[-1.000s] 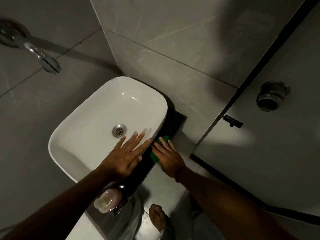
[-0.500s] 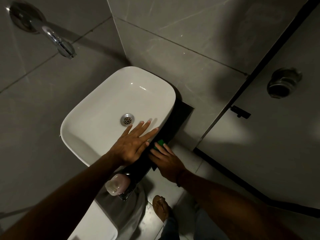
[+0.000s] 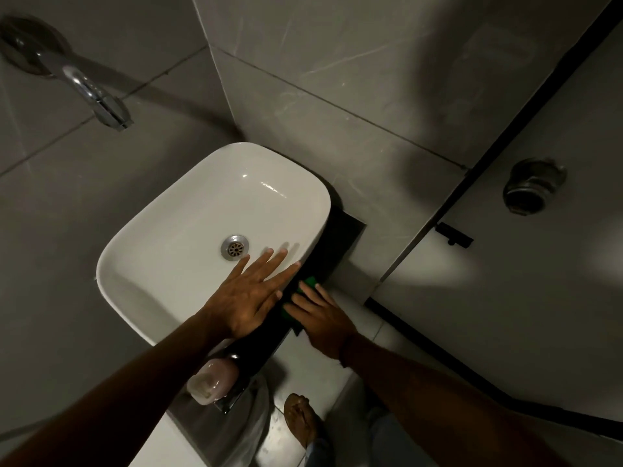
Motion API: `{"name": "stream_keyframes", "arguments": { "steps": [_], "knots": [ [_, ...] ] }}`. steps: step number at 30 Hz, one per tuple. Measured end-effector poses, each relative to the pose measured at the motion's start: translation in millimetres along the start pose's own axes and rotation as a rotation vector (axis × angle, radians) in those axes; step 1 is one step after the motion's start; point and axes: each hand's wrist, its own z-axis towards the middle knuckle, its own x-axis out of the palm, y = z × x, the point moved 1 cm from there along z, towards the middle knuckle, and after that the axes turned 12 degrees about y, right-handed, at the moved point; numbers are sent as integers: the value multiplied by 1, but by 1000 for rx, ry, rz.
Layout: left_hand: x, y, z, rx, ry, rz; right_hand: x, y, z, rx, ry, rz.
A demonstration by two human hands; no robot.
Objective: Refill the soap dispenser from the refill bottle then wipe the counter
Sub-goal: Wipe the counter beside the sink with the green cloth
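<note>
My left hand [image 3: 251, 299] lies flat with fingers spread on the right rim of the white basin [image 3: 161, 244]. My right hand [image 3: 323, 320] presses a green cloth [image 3: 308, 284] onto the narrow dark counter [image 3: 340, 237] beside the basin; only the cloth's far end and a sliver by my thumb show. A pale pink soap dispenser [image 3: 210, 382] stands on the counter's near end, partly behind my left forearm. No refill bottle is visible.
A chrome wall tap [image 3: 91, 92] juts out above the basin's far left. Grey tiled walls close in behind and to the right. A partition door with a round metal knob [image 3: 531, 188] stands at right. A foot [image 3: 301, 419] rests on the pale floor below.
My right hand and the green cloth have slid a little along the counter beside the basin. My left hand has stayed on the rim. The camera has shifted slightly.
</note>
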Motion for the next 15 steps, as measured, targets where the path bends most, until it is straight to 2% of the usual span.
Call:
{"name": "stream_keyframes", "arguments": {
  "steps": [3, 7, 12, 15],
  "knots": [
    [-3, -4, 18, -10, 1, -17, 10, 14, 6, -59, -20, 31],
    [-4, -8, 38, -11, -10, -11, 8, -28, -11, -178, 20, -82],
    [2, -6, 48, -30, -74, -64, -45, -113, 9, 94, 28, -5],
    [5, -5, 50, -56, -89, -84, -64, -116, 38, 181, 15, 77]
  ]
}}
